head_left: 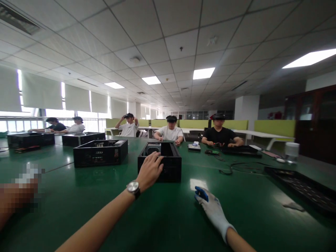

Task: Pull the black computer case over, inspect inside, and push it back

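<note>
Computer case [171, 169] at left hand [150, 169]

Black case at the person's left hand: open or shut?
Open: the black case has no cover on top, and a grey unit shows inside.

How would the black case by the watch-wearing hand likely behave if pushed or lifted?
The black case looks stiff, given its straight, boxy walls. It probably resists tipping, since it sits flat and broad on the green table. Lifted, it may feel heavier toward the left, where a grey unit sits inside.
</note>
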Available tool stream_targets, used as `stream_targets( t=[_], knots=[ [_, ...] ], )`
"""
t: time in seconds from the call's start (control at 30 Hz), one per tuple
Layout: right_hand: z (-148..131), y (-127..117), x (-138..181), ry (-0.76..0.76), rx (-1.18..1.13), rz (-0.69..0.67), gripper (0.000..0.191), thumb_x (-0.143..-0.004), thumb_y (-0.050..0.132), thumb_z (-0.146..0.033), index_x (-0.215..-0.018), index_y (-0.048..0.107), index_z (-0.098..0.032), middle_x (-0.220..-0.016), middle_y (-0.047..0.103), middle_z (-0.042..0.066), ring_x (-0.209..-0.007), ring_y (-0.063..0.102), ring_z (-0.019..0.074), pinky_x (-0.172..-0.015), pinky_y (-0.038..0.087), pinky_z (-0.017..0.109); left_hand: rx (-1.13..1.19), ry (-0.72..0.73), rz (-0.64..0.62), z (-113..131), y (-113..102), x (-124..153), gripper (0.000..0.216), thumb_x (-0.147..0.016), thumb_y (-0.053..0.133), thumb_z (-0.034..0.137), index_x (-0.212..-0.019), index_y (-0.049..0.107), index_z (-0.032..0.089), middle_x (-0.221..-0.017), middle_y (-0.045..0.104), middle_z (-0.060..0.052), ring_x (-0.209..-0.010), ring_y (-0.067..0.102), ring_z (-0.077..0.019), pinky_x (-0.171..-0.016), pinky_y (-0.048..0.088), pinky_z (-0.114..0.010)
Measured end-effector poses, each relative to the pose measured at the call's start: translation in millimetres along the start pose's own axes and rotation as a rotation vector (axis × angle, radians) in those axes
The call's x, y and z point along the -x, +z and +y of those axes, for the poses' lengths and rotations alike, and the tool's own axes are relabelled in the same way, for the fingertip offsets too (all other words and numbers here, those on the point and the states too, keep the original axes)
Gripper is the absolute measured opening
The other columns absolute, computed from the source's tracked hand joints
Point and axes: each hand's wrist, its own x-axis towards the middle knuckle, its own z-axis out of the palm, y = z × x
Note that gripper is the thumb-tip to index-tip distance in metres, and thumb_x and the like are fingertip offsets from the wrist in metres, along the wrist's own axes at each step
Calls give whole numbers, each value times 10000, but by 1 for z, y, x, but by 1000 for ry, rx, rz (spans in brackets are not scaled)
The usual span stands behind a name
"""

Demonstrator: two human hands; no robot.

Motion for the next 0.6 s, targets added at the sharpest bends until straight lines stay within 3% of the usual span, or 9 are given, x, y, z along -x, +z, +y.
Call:
stream_targets(
  t=[0.13, 0.27, 0.4, 0.5, 0.57, 0.6],
  knots=[
    [1, -4, 8, -72, 67, -21, 727, -872, 390, -596, -1461, 487, -180, -1475, 550, 119, -1336, 521, 332, -1111, 427, 454, -54, -106, -133, 4, -2, -55, 323, -1012, 556, 370, -1241, 611, 150, -1266, 635, -108, -1183, 608, -256, -1044, 489, -516],
    [23, -19, 7, -183, 259, 2, 618, -857, 425, -482, -1403, 574, -232, -1480, 563, 81, -1325, 547, 331, -1126, 424, 446, -75, -194, -285, 19, -12, -57, 315, -976, 620, 397, -1163, 635, 144, -1149, 667, -84, -1008, 663, -216, -894, 573, -441],
    [45, -34, -1, -135, 214, 64, 650, -874, 373, -476, -1429, 547, -184, -1443, 598, 112, -1345, 542, 330, -1150, 409, 472, -45, -157, -389, 37, -56, -18, 312, -1022, 523, 401, -1160, 641, 147, -1055, 691, -83, -940, 675, -211, -866, 556, -416],
    [46, -35, -4, -117, 149, 68, 639, -862, 357, -477, -1382, 591, -188, -1391, 639, 119, -1302, 582, 335, -1123, 442, 482, 34, -14, -505, 52, -112, 36, 350, -1049, 410, 419, -1066, 695, 217, -873, 710, -48, -792, 686, -207, -732, 515, -331],
    [39, -33, -2, -176, 142, 92, 555, -822, 430, -460, -1259, 681, -227, -1320, 688, 103, -1243, 622, 354, -1100, 464, 495, 210, 67, -638, 60, -150, 73, 501, -1055, 311, 511, -945, 722, 246, -806, 712, -28, -698, 680, -199, -619, 481, -303],
    [34, -33, 1, -205, 138, 104, 522, -811, 458, -455, -1217, 704, -236, -1284, 708, 98, -1212, 640, 357, -1084, 479, 496, 283, 92, -679, 63, -165, 88, 448, -1036, 364, 532, -1021, 726, 269, -853, 729, -27, -728, 696, -215, -626, 493, -311]
  ],
)
